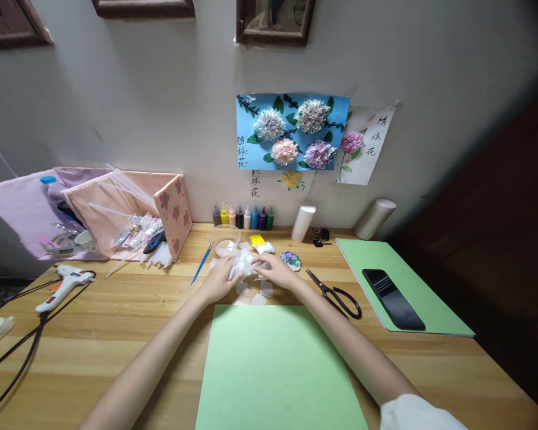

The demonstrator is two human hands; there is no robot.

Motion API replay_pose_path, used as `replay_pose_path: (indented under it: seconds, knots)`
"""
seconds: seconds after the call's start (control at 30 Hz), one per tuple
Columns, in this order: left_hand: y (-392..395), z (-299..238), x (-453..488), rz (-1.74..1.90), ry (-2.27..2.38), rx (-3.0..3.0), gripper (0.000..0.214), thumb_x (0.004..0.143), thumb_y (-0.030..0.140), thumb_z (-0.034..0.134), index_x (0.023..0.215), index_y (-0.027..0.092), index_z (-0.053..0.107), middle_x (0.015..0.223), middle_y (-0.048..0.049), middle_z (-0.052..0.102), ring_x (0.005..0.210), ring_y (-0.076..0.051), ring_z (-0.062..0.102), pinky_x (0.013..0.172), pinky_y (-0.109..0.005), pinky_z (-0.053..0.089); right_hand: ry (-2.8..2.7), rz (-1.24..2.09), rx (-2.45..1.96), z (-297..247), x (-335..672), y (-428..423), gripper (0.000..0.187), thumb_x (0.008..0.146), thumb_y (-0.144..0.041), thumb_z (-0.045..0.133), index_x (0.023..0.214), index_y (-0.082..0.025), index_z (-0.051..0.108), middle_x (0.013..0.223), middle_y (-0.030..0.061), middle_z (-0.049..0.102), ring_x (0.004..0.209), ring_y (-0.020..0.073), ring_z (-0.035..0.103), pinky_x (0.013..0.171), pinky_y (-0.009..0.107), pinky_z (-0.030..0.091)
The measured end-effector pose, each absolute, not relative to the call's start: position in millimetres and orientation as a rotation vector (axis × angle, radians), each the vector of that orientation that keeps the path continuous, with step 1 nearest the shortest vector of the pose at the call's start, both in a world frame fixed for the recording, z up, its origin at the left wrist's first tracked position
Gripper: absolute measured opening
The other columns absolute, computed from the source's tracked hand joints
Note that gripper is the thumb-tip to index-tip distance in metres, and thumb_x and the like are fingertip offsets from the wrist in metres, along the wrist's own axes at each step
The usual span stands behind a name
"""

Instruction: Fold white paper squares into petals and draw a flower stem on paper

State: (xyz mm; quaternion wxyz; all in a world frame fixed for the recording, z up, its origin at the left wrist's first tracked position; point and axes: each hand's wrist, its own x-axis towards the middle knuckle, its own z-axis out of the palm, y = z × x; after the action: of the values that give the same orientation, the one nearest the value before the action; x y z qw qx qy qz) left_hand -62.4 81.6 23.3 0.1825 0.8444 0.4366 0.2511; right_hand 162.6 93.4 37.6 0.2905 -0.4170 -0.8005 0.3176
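Note:
A small heap of thin white paper pieces (243,263) lies between my two hands on the wooden table. My left hand (221,278) has its fingers curled against the heap's left side. From the right, my right hand (278,270) presses its bent fingers into the same heap. Some fingertips are lost among the white pieces. Several loose white squares (259,299) lie scattered just below the hands. Behind my left hand stands a clear round bowl (225,237). A yellow packet (257,240) and a round painted palette (291,260) are beyond my right hand.
A green sheet (282,364) lies in front. Black scissors (334,294) and a phone (393,298) on green paper are rightward. A blue brush (201,266), fabric box (178,212) and corded glue gun (63,288) are leftward. Paint bottles (247,218) line the wall.

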Motion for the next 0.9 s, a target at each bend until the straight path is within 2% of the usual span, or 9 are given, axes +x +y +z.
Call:
replay_pose_path:
  seconds: [0.1,0.2,0.27,0.37,0.47,0.53,0.67,0.73,0.9]
  knots:
    - [50,27,-64,0.572,1.220,2.410,0.072,0.081,0.051,0.055,0.141,0.021,0.029,0.147,-0.0138,0.028,0.135,-0.030,0.028,0.110,-0.047,0.027,-2.375,0.843,-1.119,49,191,68,0.034,0.082,-0.034,0.058,0.113,-0.020,0.062,0.126,0.0103,0.057,0.118,0.0244,0.049,0.101,0.038,0.036]
    - [22,22,-67,0.402,1.250,2.437,0.069,0.086,0.055,0.044,0.145,0.028,0.019,0.154,-0.0094,0.010,0.141,-0.031,0.009,0.112,-0.054,0.016,-2.477,0.872,-1.199,48,212,38,0.053,0.085,-0.045,0.052,0.133,-0.024,0.047,0.146,0.0085,0.036,0.133,0.0259,0.034,0.109,0.041,0.028]
    - [10,14,-68,0.285,1.231,2.463,0.066,0.088,0.057,0.038,0.145,0.031,0.017,0.155,-0.0077,0.004,0.141,-0.032,0.003,0.111,-0.056,0.012,-2.565,0.951,-1.194,41,219,22,0.060,0.086,-0.049,0.049,0.140,-0.029,0.036,0.152,0.0048,0.025,0.137,0.0263,0.027,0.111,0.043,0.024]
    - [6,2,-63,0.203,1.250,2.488,0.066,0.088,0.059,0.035,0.145,0.030,0.018,0.155,-0.0083,0.006,0.142,-0.032,0.004,0.111,-0.055,0.013,-2.637,0.971,-1.178,26,213,9,0.066,0.086,-0.053,0.048,0.144,-0.029,0.027,0.153,0.0042,0.020,0.140,0.0267,0.020,0.114,0.045,0.018]
    - [16,-5,-54,0.240,1.355,2.503,0.062,0.089,0.058,0.033,0.143,0.026,0.028,0.153,-0.0102,0.015,0.141,-0.031,0.011,0.112,-0.053,0.014,-2.631,0.894,-1.135,16,193,11,0.064,0.088,-0.050,0.044,0.145,-0.026,0.026,0.152,0.0055,0.022,0.140,0.0248,0.020,0.114,0.045,0.015]
    - [24,-5,-49,0.271,1.436,2.499,0.058,0.091,0.054,0.033,0.139,0.023,0.036,0.152,-0.0119,0.021,0.140,-0.031,0.016,0.111,-0.053,0.016,-2.617,0.829,-1.077,15,180,19,0.058,0.090,-0.045,0.045,0.142,-0.024,0.033,0.150,0.0074,0.029,0.138,0.0248,0.024,0.113,0.045,0.018]
    - [25,3,-51,0.333,1.574,2.500,0.052,0.091,0.049,0.038,0.136,0.024,0.041,0.150,-0.0128,0.025,0.139,-0.032,0.019,0.109,-0.056,0.020,-2.448,0.719,-1.063,21,174,47,0.032,0.093,-0.030,0.041,0.119,-0.021,0.057,0.120,0.0092,0.060,0.110,0.0200,0.055,0.094,0.035,0.042]
    - [10,4,-60,0.362,1.671,2.483,0.053,0.090,0.048,0.039,0.137,0.023,0.039,0.149,-0.0142,0.026,0.139,-0.033,0.020,0.109,-0.055,0.022,-2.260,0.572,-1.277,25,182,67,0.027,0.092,-0.023,0.039,0.107,-0.019,0.061,0.106,0.0088,0.064,0.095,0.0182,0.059,0.082,0.031,0.046]
    - [-48,-22,-83,0.268,1.898,2.311,0.077,0.088,0.059,0.032,0.135,-0.002,0.035,0.144,-0.0281,0.028,0.135,-0.037,0.027,0.108,-0.051,0.029,-2.217,0.350,-1.704,25,199,114,0.021,0.086,-0.021,0.048,0.089,-0.017,0.068,0.094,0.0089,0.064,0.085,0.0199,0.059,0.073,0.029,0.043]
